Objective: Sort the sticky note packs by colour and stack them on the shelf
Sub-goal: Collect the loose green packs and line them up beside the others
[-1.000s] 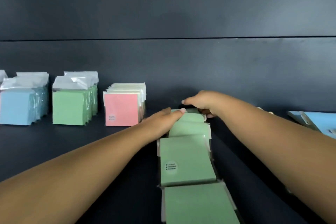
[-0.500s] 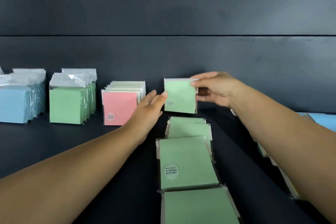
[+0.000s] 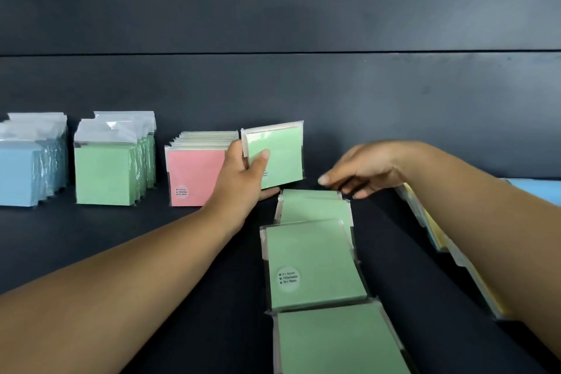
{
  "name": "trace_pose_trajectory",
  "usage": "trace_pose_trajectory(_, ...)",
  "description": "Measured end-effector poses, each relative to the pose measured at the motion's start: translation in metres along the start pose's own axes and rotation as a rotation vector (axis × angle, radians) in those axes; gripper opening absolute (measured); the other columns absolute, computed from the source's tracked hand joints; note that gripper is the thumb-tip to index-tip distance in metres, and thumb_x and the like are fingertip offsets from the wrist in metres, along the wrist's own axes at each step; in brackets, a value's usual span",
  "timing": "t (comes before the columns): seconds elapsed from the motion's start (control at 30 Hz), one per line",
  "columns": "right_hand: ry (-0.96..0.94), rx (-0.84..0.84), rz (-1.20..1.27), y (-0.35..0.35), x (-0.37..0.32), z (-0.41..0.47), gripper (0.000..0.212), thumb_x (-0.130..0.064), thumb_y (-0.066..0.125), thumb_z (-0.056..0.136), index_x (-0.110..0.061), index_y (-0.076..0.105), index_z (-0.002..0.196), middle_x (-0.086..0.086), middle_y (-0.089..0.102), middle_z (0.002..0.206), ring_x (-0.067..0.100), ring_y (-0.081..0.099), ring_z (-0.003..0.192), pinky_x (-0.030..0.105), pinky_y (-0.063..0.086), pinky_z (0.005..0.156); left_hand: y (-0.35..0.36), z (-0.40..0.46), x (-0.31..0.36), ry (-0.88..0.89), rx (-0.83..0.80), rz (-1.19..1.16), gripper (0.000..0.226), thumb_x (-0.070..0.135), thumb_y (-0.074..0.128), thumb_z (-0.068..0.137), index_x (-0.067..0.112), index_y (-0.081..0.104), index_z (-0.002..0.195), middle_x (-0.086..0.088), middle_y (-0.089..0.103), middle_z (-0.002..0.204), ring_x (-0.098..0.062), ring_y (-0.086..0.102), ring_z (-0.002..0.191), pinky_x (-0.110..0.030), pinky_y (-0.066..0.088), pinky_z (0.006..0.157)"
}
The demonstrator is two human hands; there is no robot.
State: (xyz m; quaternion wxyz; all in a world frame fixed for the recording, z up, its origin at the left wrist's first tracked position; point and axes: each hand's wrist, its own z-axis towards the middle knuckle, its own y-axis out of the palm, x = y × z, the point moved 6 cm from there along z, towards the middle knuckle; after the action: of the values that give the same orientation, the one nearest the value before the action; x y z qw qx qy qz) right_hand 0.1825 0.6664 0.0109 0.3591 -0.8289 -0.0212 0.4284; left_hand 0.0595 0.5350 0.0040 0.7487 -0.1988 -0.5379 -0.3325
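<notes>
So the left hand (image 3: 243,179) has a green pack (image 3: 277,158) pinched upright, thumb on the front face and fingers round the back, flat side facing the camera and tipped a bit so the top edge slopes up to the right. It's held just above the shelf (image 3: 121,237), right beside the pink stack (image 3: 197,174) and partly overlapping it from this angle. The pack looks about square, so no real long axis to speak of. There's a small round sticker near its bottom edge but the hand hides most of it. The right hand (image 3: 361,173) is loose and holding nothing, fingers curled a little and hanging over the far end of a row of green packs (image 3: 315,255) that lies flat and runs from the back wall toward the camera, each overlapping the next. One of those has a round white sticker (image 3: 288,278) with three lines; I can make out something like "100sheets" and "76 x 76mm", the rest is fuzzy. Standing at the back left are a blue stack (image 3: 21,176) and a green stack (image 3: 106,174), both upright. The pink one has the same sticker, too small to read.
</notes>
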Motion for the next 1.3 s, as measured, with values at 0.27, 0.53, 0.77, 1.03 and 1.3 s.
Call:
trace_pose_trajectory(0.27, 0.082, 0.041, -0.271, 0.010, 0.002, 0.011, 0.026, -0.033, 0.070, 0.080, -0.013, 0.054, 0.077, -0.002, 0.041, 0.068, 0.013, 0.032, 0.065, 0.022, 0.025, 0.051, 0.003, 0.002, -0.004, -0.021, 0.056, 0.029, 0.009, 0.016, 0.040, 0.098, 0.013, 0.035, 0.105, 0.012, 0.043, 0.088, -0.003, 0.052, 0.078, -0.033, 0.056, 0.068)
trace_pose_trajectory(0.53, 0.119, 0.047, -0.322, 0.005, -0.001, 0.011, 0.033, -0.039, 0.072, 0.076, -0.014, 0.050, 0.071, -0.001, 0.046, 0.068, 0.012, 0.039, 0.061, 0.021, 0.028, 0.051, -0.001, 0.008, -0.014, -0.143, 0.097, -0.065, 0.005, 0.020, 0.042, 0.098, 0.021, 0.037, 0.101, 0.004, 0.048, 0.096, -0.014, 0.055, 0.089, -0.036, 0.058, 0.061)
trace_pose_trajectory(0.77, 0.220, 0.034, -0.265, -0.003, 0.009, 0.004, 0.036, -0.036, 0.068, 0.081, -0.005, 0.052, 0.071, 0.005, 0.051, 0.065, 0.009, 0.056, 0.035, 0.016, 0.046, 0.038, 0.023, 0.009, -0.010, -0.140, 0.078, -0.162, 0.015, 0.017, 0.044, 0.098, 0.025, 0.042, 0.085, -0.001, 0.053, 0.102, -0.026, 0.058, 0.099, -0.042, 0.055, 0.065)
trace_pose_trajectory(1.03, 0.169, 0.037, 0.055, -0.009, 0.014, 0.005, 0.016, -0.008, 0.067, 0.083, -0.006, 0.055, 0.072, 0.002, 0.054, 0.053, 0.008, 0.052, 0.046, 0.018, 0.051, 0.043, 0.030, 0.013, -0.004, -0.135, 0.061, -0.243, 0.015, 0.017, 0.041, 0.099, 0.027, 0.043, 0.088, 0.002, 0.053, 0.105, -0.013, 0.058, 0.092, -0.038, 0.055, 0.069)
trace_pose_trajectory(1.3, 0.090, -0.006, 0.203, -0.028, 0.009, -0.003, 0.008, -0.006, 0.064, 0.082, -0.010, 0.058, 0.079, 0.003, 0.067, 0.070, 0.010, 0.063, 0.054, 0.019, 0.054, 0.051, 0.024, 0.014, 0.003, -0.105, 0.099, -0.340, 0.014, 0.016, 0.039, 0.099, 0.026, 0.044, 0.091, 0.007, 0.058, 0.099, -0.011, 0.061, 0.090, -0.037, 0.055, 0.073)
